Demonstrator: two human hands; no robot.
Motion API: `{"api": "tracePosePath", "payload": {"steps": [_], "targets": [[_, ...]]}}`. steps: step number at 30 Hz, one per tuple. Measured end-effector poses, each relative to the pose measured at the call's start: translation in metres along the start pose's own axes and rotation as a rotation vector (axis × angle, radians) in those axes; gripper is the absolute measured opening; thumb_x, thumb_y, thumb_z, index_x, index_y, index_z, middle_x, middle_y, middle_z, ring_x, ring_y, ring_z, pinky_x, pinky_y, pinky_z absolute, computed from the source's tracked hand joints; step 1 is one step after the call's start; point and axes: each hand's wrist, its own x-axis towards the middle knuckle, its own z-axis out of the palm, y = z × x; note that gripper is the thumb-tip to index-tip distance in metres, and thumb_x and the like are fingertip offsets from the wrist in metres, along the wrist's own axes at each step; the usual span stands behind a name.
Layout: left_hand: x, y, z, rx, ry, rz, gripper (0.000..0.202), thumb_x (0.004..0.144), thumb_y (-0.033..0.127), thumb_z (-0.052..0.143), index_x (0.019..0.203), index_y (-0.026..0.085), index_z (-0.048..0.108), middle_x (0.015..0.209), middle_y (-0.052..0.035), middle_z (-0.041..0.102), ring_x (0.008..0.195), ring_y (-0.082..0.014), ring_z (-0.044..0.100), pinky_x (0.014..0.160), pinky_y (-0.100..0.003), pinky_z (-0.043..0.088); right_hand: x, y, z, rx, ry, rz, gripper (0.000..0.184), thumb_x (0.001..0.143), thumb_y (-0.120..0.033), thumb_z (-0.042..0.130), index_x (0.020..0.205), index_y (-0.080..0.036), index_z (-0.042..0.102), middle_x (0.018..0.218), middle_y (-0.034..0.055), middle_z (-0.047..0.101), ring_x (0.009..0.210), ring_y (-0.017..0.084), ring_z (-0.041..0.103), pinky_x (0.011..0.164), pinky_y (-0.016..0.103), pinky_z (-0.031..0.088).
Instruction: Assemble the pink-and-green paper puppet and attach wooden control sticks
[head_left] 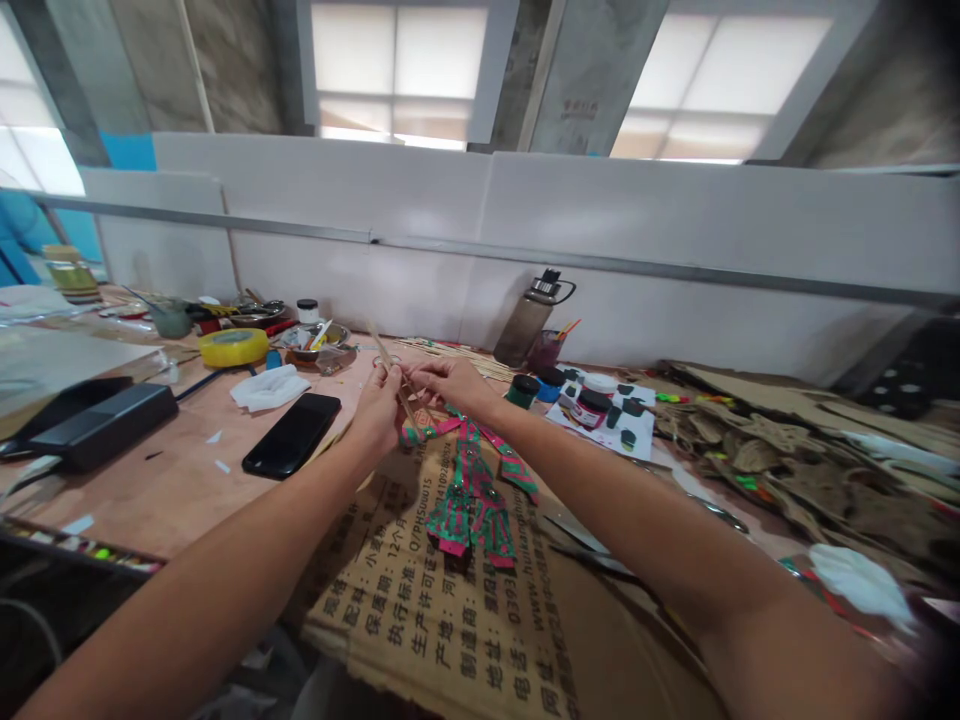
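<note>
My left hand (381, 402) is closed around a thin wooden stick (406, 400) that slants up past the fingertips. Close beside it, my right hand (452, 386) has its fingers pinched together near the stick; whatever lies between them is too small to make out. Below both hands, a flat jointed cut-out figure (469, 480), painted green and pink, lies on a printed cardboard sheet (420, 640). Its limbs spread out with small round fasteners at the joints. My right forearm passes over part of the figure, and its top end is partly hidden by the hands.
A black phone (291, 436), crumpled tissue (270, 388) and yellow tape roll (234, 348) lie left. Behind stand a metal bottle (529, 322) and paint jars (592, 405). Scissors (592, 555) lie under my right forearm; brown cut-outs (795, 455) pile up right.
</note>
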Motion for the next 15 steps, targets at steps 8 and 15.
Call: {"api": "tracePosePath", "payload": {"steps": [8,15], "targets": [[0.001,0.008,0.001,0.052,0.095,0.105,0.014,0.099,0.023,0.041,0.087,0.018,0.048,0.055,0.0079,0.040,0.037,-0.0030,0.031,0.037,-0.013,0.022,0.032,0.071,-0.078,-0.828,0.209,0.336,0.027,0.089,-0.018,0.052,0.103,-0.013,0.074,0.111,0.0187,0.070,0.109,0.030,0.063,0.094,0.042,0.042],[0.002,0.002,0.005,0.017,0.118,0.028,0.017,0.097,0.012,0.038,0.086,0.014,0.050,0.057,0.0066,0.042,0.041,-0.0030,0.034,0.041,-0.014,0.027,0.052,0.116,-0.067,-1.114,0.057,0.427,0.024,0.076,-0.009,0.066,0.099,-0.011,0.073,0.108,0.0224,0.069,0.116,0.033,0.057,0.103,0.052,0.028]]}}
